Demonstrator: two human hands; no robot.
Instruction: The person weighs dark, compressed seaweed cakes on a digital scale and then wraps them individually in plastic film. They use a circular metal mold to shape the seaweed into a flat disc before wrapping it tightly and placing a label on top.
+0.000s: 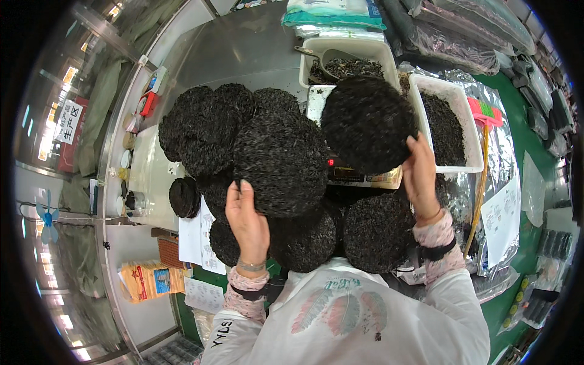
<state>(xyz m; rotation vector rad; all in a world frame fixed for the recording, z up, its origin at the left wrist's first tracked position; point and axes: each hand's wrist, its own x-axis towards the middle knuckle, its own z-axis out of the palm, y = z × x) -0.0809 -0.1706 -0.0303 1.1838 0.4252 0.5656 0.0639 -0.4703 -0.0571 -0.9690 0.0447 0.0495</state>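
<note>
In my right hand (421,176) is a round, near-black cake (368,125) that looks like dried laver, gripped by its right edge. It is above a digital scale (380,179) and covers most of its pan. My left hand (248,219) pinches the lower left edge of another such cake (281,164), thumb on top. That cake is slightly blurred and overlaps a pile of cakes (204,128) on its left. Closer to my body, more cakes (378,231) lie side by side, partly hidden under the held ones.
Behind the scale stands a white bin (389,55) of dark flakes with a scoop (334,64) in it. A second white bin (477,149) of flakes is at the right, beside a pink-and-green-headed stick (480,176). Plastic-wrapped bundles (453,42) lie at the far right.
</note>
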